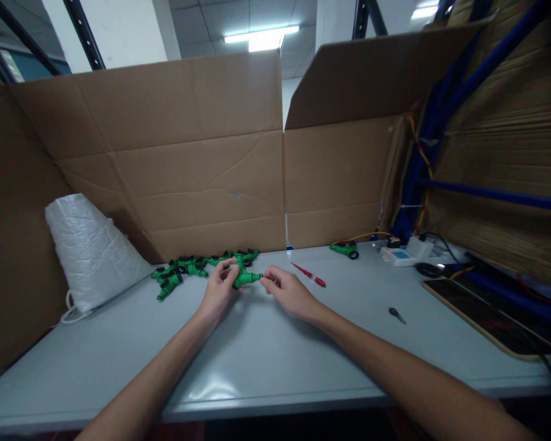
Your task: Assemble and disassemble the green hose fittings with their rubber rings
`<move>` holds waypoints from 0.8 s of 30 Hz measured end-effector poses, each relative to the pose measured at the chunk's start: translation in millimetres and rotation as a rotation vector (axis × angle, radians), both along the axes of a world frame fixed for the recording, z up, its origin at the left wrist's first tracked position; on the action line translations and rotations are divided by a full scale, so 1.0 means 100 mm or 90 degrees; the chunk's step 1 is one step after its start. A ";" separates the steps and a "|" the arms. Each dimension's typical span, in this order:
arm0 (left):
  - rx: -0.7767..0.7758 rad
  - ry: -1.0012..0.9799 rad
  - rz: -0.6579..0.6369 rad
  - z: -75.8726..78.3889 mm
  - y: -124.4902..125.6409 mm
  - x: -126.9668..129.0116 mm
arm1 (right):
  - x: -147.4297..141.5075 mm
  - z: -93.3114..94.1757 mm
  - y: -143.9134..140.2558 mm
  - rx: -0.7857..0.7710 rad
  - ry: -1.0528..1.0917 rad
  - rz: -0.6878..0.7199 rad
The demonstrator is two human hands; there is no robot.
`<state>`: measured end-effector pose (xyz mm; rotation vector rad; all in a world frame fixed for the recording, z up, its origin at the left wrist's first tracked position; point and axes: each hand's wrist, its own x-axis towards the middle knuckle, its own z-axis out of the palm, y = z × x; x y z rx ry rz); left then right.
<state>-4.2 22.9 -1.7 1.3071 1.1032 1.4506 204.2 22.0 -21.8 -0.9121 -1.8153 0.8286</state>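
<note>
Green plastic is what we hold right now: one small green fitting [245, 278], a little above the grey table [266, 355], out in front of us near the middle. Our left hand [219, 289] is closed around its fat end, with the thumb on top. Our right hand [288, 293] pinches at the thin end, where the fingertips [267, 282] meet the tip. We cannot tell if a tiny extra piece sits between those fingertips; it is too small to see.

To do this well, we think the left hand should grip firmly and keep the fitting level, so that the thin end does not wobble. The right hand should work with just the fingertips, gently and straight along the fitting, not at a slant. Pushing or twisting crooked could make the small end slip out of our pinch.

Just behind our left hand lies a pile of more green fittings [190, 269] with black ends, spread in a row on the table. It is close, so we should keep our elbows still and not bump it.

A red screwdriver [310, 275] lies just to the right of our right hand. Farther right is a small dark key-like thing [397, 315]. A white woven bag [89, 248] stands at the far left, and cardboard walls [202, 159] stand behind everything.
</note>
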 end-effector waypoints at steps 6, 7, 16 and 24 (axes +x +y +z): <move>0.003 -0.020 -0.014 0.05 -0.04 0.03 | 0.00 0.02 -0.01 0.022 -0.003 -0.018; 0.002 -0.023 -0.016 0.05 -0.05 0.04 | 0.00 0.01 -0.01 0.023 -0.005 -0.017; 0.011 -0.020 -0.020 0.04 -0.05 0.06 | 0.02 -0.02 0.01 0.037 -0.025 -0.022; 0.010 -0.002 -0.012 0.05 -0.07 0.06 | 0.02 -0.10 0.06 0.029 -0.035 -0.031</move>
